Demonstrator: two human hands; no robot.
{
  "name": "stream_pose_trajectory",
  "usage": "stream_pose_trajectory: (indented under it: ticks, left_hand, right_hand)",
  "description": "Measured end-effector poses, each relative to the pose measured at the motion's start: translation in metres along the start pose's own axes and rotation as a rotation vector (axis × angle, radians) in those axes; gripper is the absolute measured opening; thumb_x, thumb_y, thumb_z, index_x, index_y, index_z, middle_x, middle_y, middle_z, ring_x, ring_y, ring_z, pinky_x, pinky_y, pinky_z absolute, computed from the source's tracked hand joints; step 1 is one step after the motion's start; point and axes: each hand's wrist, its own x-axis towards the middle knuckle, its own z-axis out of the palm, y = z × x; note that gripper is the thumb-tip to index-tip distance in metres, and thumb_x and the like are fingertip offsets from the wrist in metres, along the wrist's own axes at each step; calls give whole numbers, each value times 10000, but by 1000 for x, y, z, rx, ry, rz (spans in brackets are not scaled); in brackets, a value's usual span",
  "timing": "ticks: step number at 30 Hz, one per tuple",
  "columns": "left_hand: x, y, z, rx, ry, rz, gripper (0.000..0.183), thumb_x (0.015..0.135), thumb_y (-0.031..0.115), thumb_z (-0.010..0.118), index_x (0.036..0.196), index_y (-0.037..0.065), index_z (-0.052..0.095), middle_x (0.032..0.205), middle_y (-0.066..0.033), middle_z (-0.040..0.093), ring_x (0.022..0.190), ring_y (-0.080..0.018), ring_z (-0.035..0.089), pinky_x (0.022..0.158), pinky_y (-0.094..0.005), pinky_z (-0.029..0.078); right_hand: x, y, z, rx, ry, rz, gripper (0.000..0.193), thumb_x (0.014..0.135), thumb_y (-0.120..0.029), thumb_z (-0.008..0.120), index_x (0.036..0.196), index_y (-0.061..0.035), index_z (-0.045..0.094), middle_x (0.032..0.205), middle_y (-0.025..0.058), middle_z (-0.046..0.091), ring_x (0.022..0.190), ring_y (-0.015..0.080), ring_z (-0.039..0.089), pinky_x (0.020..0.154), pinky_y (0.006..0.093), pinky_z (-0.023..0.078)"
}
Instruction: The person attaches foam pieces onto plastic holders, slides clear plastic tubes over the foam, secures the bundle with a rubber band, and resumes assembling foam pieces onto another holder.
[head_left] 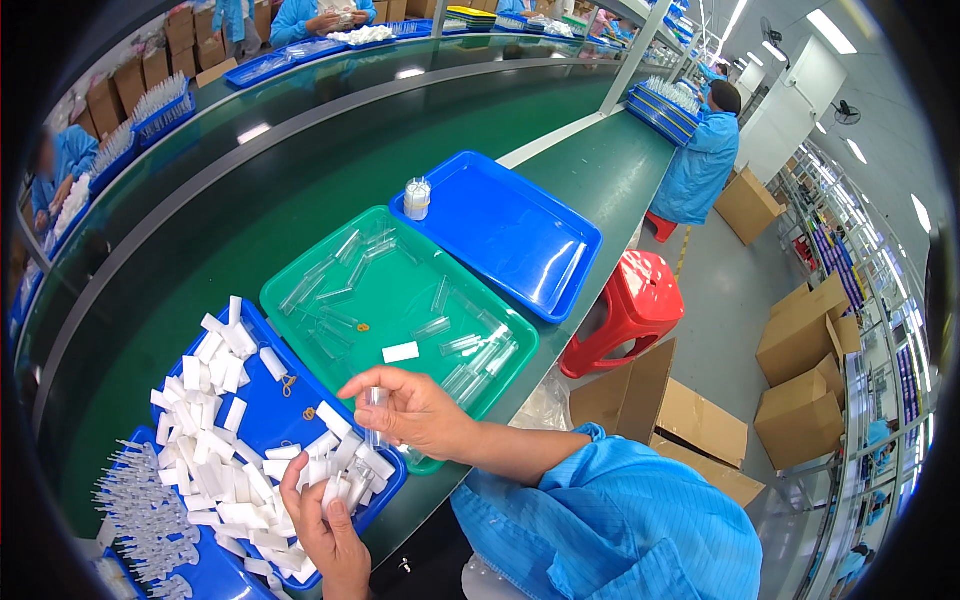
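My right hand [425, 415] is closed round a clear plastic tube [376, 412], held upright between thumb and fingers. Below it, my left hand [328, 530] pinches a small white and clear plastic piece [337, 489]; its exact kind is hard to make out. Both hands hover over the near end of a blue tray [262, 398] heaped with white cylindrical pieces [225, 470]. Beyond my right hand lies a green tray [385, 235] with loose clear tubes [490, 358] and one white cylinder [400, 352] in it.
Another blue tray [500, 240] bears an upright bundle of tubes [417, 198]. Clear pronged parts [150, 510] crowd the lower left. A red stool [630, 305] and open cardboard box [660, 420] stand right of the bench. Co-workers sit along the green conveyor [215, 225].
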Motion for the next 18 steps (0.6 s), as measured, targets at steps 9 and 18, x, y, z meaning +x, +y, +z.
stream_pose_trajectory:
  ticks: [9, 18]
  left_hand:
    - [1, 2, 0, 3, 0, -2, 372, 943, 282, 397, 1006, -32, 585, 1276, -180, 396, 1157, -272, 425, 950, -350, 334]
    - [1, 2, 1, -14, 3, -2, 379, 941, 294, 402, 1000, -31, 589, 1279, -184, 392, 1148, -271, 430, 943, -346, 337]
  right_hand:
    - [1, -1, 0, 161, 34, 13, 300, 925, -187, 516, 1184, -37, 504, 695, -41, 437, 503, 2, 321, 429, 165, 238]
    - [3, 1, 1, 50, 95, -24, 331, 927, -164, 502, 1233, -41, 470, 822, 17, 535, 508, 10, 354, 438, 156, 285]
